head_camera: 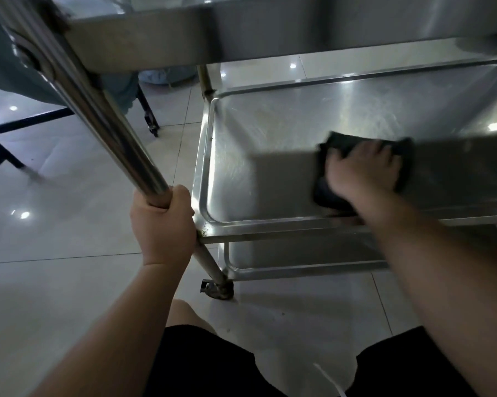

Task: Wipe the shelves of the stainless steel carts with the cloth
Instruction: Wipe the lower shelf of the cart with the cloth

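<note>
Left hand (162, 224): grip wrapped tight round the cart post (104, 110), so the cart stays put.
Right hand (361, 170): fingers flat, pressing the dark cloth (336, 144) onto the middle shelf (270, 133) to rub it clean.

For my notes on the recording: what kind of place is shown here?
Probably a canteen or kitchen service area: a steel cart with tray shelves, a glossy tiled floor, and a folding table on the left.

Pale glossy floor tiles (55, 239) w/ light reflections; black-framed table (1, 150) far left; teal fabric (121, 90) behind.
</note>
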Action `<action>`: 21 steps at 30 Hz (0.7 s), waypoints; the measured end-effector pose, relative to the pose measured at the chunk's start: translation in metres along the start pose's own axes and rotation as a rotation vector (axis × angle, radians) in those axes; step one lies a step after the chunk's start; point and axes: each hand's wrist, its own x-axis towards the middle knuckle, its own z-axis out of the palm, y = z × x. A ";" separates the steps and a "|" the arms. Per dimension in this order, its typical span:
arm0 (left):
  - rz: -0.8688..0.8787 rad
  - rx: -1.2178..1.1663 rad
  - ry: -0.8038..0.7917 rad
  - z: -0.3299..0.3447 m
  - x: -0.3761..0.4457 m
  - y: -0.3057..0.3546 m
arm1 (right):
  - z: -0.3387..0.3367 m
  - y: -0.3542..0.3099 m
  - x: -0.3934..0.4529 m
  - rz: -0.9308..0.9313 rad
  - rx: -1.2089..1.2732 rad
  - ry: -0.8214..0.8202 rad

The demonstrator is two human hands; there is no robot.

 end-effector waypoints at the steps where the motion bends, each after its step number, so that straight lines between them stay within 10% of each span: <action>1: 0.017 0.001 -0.001 0.000 0.000 -0.001 | 0.007 -0.032 -0.012 -0.089 -0.005 -0.013; 6: 0.085 -0.006 -0.015 -0.001 0.001 -0.006 | 0.038 -0.157 -0.084 -0.686 -0.066 -0.078; 11: 0.063 0.003 -0.014 -0.001 0.004 -0.011 | 0.035 -0.130 -0.083 -1.024 -0.052 -0.137; 21: 0.109 -0.032 0.038 0.006 0.003 -0.011 | 0.003 -0.010 0.048 -0.066 -0.069 0.043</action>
